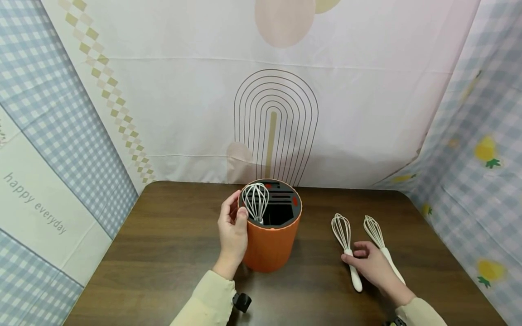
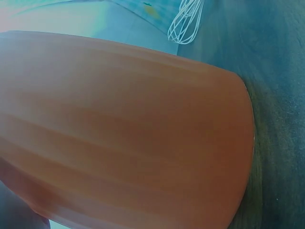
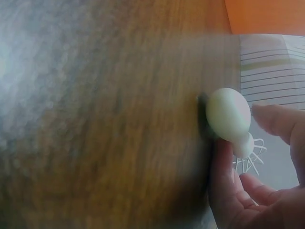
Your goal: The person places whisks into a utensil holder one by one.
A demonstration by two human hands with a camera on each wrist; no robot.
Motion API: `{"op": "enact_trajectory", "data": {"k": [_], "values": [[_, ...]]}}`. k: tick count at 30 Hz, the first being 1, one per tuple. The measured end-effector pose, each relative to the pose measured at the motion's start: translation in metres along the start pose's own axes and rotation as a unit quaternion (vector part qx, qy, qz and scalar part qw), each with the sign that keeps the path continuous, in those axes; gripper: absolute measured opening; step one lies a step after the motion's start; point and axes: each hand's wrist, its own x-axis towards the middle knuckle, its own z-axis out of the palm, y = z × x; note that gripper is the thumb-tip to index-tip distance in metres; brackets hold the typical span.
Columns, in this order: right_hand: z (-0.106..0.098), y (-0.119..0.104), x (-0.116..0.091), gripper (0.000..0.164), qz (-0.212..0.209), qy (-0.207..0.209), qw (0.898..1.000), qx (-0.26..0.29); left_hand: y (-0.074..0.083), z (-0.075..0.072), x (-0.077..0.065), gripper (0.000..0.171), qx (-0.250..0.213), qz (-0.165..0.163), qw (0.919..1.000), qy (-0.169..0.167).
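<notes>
Gripping orange holder (image 1: 271,246) w/ L hand (image 1: 233,235); w/ R hand (image 1: 369,262) at inner whisk (image 1: 348,251) on tbl. (image 1: 163,253), can't tell if pinching.

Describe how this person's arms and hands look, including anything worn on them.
The left hand and right hand wear no gloves. The left sleeve and right sleeve are pale cream-yellow and reach toward the wrists. A small black device shows by the left cuff; a dark item with yellowish marks, partly cut off, by the right.
</notes>
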Motion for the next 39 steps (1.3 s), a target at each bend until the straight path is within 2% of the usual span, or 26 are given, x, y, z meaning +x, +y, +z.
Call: {"op": "enact_trajectory", "data": {"k": [21, 32, 39], "values": [[0.0, -0.001, 0.004, 0.054, -0.022, 0.0, 0.999, -0.029, -0.001, 0.0, 0.001, 0.043, -0.006, 0.005, 1.0, -0.002], [0.0, -0.002, 0.0, 0.046, -0.019, -0.003, 1.0, -0.014, -0.003, 0.002, 0.0, 0.044, 0.001, 0.002, 1.0, 0.001], [-0.008, -0.012, 0.0, 0.048, -0.03, -0.003, 0.999, -0.023, -0.001, 0.001, 0.0, 0.043, 0.003, -0.004, 1.0, 0.004]]}}
